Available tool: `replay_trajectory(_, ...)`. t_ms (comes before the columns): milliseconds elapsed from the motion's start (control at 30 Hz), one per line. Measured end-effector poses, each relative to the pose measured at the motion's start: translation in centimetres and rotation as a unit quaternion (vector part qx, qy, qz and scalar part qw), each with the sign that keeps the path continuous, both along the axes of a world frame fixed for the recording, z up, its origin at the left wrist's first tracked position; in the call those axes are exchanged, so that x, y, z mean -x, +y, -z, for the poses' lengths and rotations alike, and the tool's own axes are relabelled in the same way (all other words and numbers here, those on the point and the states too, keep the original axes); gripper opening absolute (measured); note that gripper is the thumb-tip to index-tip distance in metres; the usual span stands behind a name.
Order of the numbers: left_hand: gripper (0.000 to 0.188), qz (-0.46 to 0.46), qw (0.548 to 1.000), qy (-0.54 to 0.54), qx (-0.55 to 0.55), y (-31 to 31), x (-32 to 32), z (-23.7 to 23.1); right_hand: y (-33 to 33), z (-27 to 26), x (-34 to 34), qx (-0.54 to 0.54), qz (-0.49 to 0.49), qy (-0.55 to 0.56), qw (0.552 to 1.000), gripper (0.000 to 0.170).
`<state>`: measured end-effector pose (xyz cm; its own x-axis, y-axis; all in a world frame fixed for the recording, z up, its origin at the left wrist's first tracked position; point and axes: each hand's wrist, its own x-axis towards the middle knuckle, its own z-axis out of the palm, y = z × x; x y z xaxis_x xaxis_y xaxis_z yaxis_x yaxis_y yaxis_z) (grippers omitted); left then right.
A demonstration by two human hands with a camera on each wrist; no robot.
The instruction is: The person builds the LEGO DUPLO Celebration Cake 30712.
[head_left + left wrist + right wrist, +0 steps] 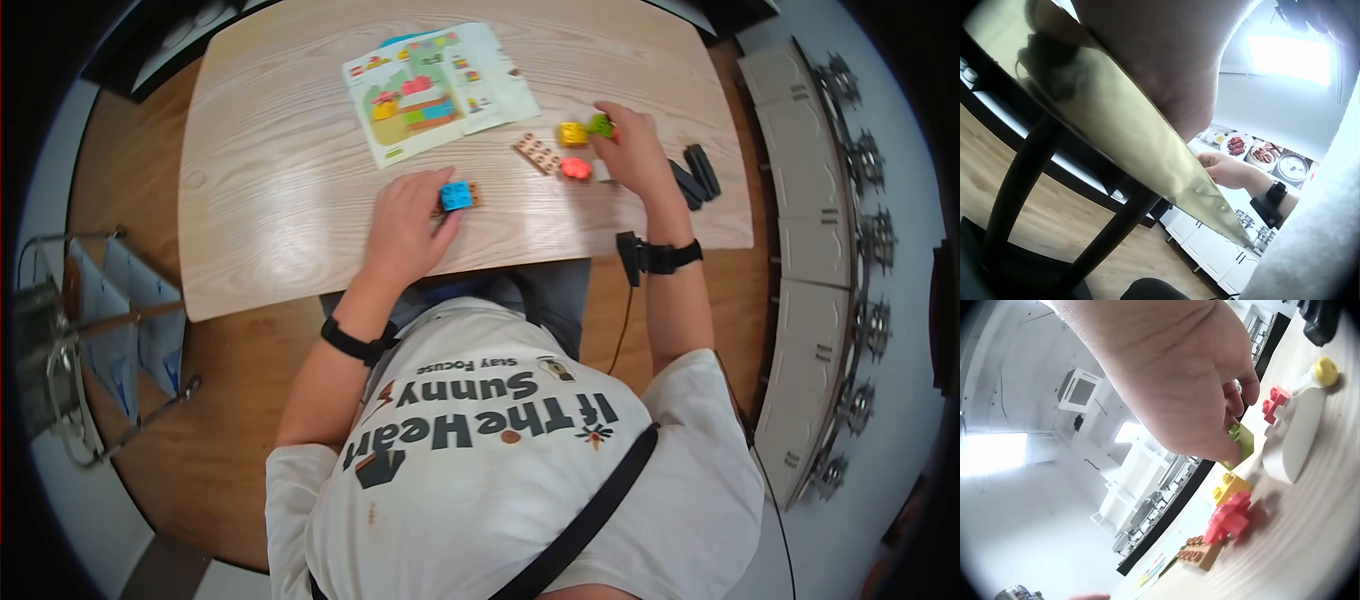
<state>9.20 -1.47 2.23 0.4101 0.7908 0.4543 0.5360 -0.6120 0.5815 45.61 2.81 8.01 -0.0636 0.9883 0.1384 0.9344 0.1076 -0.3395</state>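
In the head view my left hand [408, 218] holds a blue toy brick [456, 195] stacked on a brown one [475, 190], thumb and fingers at its left side. The left wrist view hides those bricks behind the wrist and table edge. Over at the right, my right hand [635, 152] pinches a lime-green brick [1245, 444] between thumb and fingers. Close by lie a yellow brick [1232, 486], a red flower-shaped piece [1230, 519] and a brown studded brick [1200, 554]. A curved white piece [1300, 431] and a small red brick [1274, 404] sit beside the green one.
A picture instruction sheet [500, 85] lies at the back middle of the wooden table [270, 170]. Black objects [703, 170] lie near the right edge. A yellow-topped piece [1325, 372] is behind the white one. A cable [622, 330] hangs from the right wrist camera.
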Motion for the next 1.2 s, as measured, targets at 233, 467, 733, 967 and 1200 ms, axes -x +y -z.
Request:
replay_trajectory(233,0.053,-0.002,1.0,0.009,0.011,-0.2,-0.1,-0.2,-0.1,1.2,-0.5,-0.007,0.016,-0.015,1.0,0.051)
replay_trajectory(467,0.052,-0.002,1.0,0.009,0.012,-0.1,-0.1,-0.3,-0.1,-1.2,-4.9,-0.059,0.062,0.09,0.992,0.045)
replay_trajectory(733,0.052,-0.004,1.0,0.02,0.012,0.3,-0.3,-0.6,-0.5,1.0,-6.7,0.064,0.128,0.086,0.986,0.05)
replay_trajectory(967,0.053,-0.006,1.0,0.007,-0.001,0.1,-0.1,-0.2,-0.3,-1.5,-3.7,-0.069,0.074,0.122,0.987,0.043)
replay_trajectory(1200,0.061,-0.012,0.999,0.008,0.036,-0.1,-0.1,-0.1,-3.8,-2.8,10.8,-0.038,-0.244,0.236,0.94,0.037)
